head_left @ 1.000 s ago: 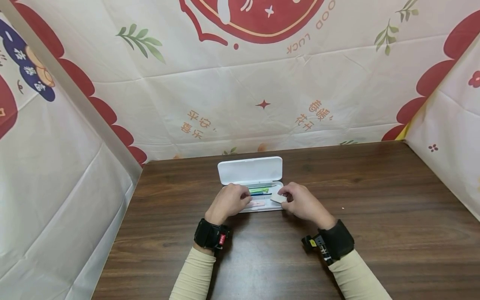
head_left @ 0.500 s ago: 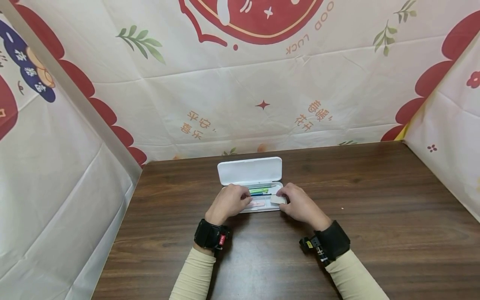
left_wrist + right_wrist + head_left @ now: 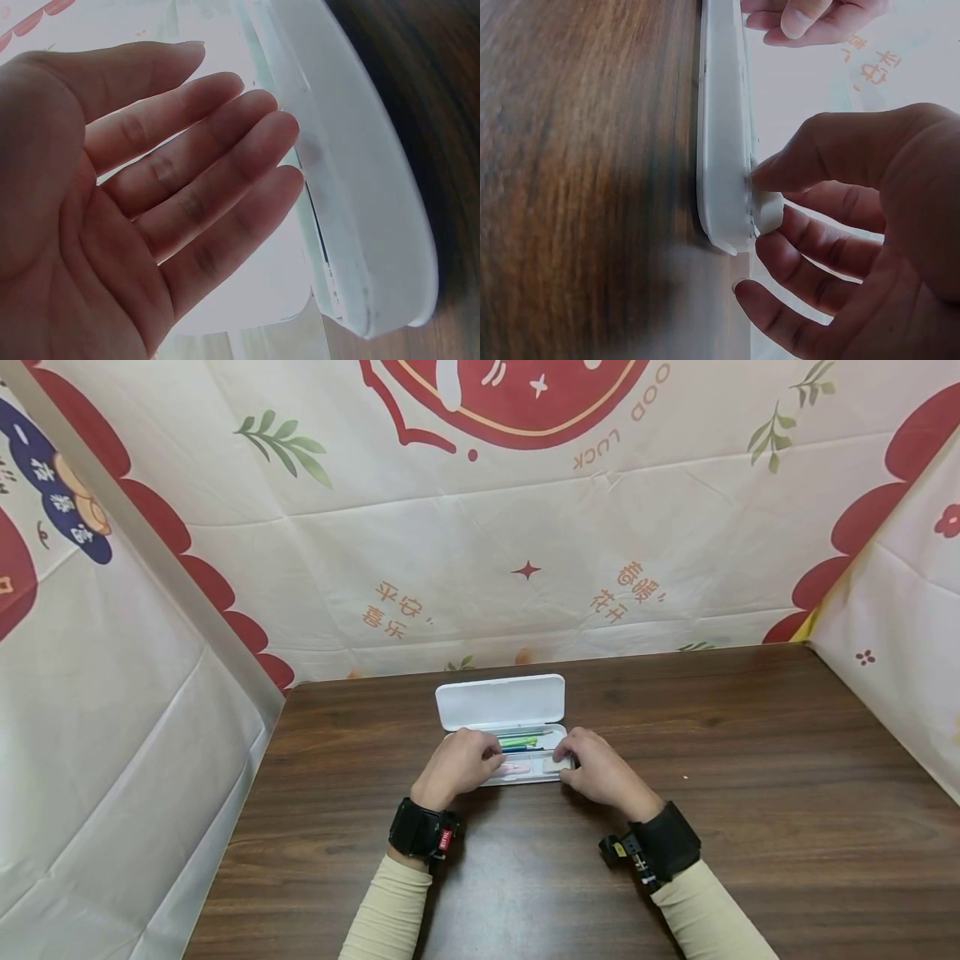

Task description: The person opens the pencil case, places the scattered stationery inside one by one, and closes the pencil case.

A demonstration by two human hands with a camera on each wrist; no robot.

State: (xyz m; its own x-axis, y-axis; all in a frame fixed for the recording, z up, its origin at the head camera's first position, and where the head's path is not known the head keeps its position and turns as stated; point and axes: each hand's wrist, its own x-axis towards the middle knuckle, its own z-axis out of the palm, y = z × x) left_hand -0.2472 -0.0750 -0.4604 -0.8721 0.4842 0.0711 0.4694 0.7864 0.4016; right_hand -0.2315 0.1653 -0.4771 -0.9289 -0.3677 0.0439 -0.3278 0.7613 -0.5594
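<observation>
A white pencil case (image 3: 500, 702) lies on the table with its lid up. My right hand (image 3: 602, 772) is at the case's right end, pinching a whitish eraser (image 3: 769, 213) between thumb and fingers. In the head view the eraser lies low in the front right compartment. At the left end is my left hand (image 3: 459, 763), and the left wrist view shows its fingers (image 3: 225, 161) loosely extended along the case edge, holding nothing. Green and blue pens (image 3: 517, 742) lie in the rear compartment. A small pink item (image 3: 514, 768) sits in front of them, partly hidden by the left hand.
The brown wooden table (image 3: 360, 718) extends around the case on all sides. Behind it hangs a printed white cloth (image 3: 480, 543), with more cloth at left and right. A tiny white speck (image 3: 686, 777) lies right of the right hand.
The right hand has shifted slightly left, and the eraser has gone from tilted over the case to lying lower and flatter in its front right compartment. The left hand has stayed put.
</observation>
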